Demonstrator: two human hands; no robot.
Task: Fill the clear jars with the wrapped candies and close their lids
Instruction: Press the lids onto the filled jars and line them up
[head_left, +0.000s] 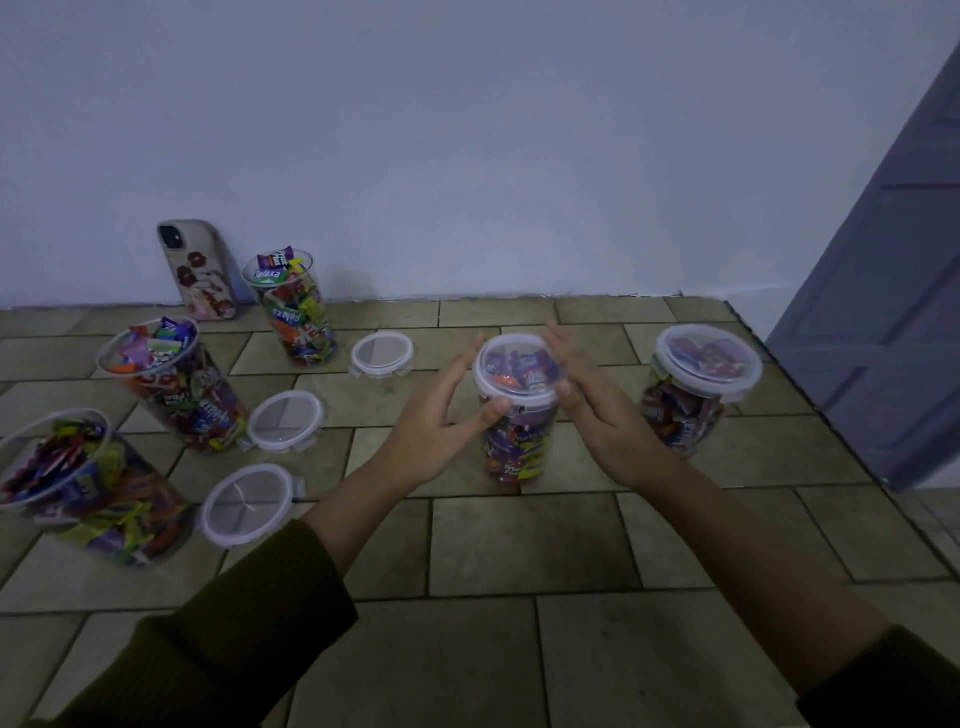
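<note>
Both hands, left and right, open, flank lidded jar; loose lids lie leftward

5 candy jars, 2 w/ lids on, 3 loose lids, 1 phone.

Nearest open jar is cut off by the left edge; right hand hides the lidded jar's right side.

left hand: fingers extended, thumb inward | right hand: open, perhaps pressing inward
</note>
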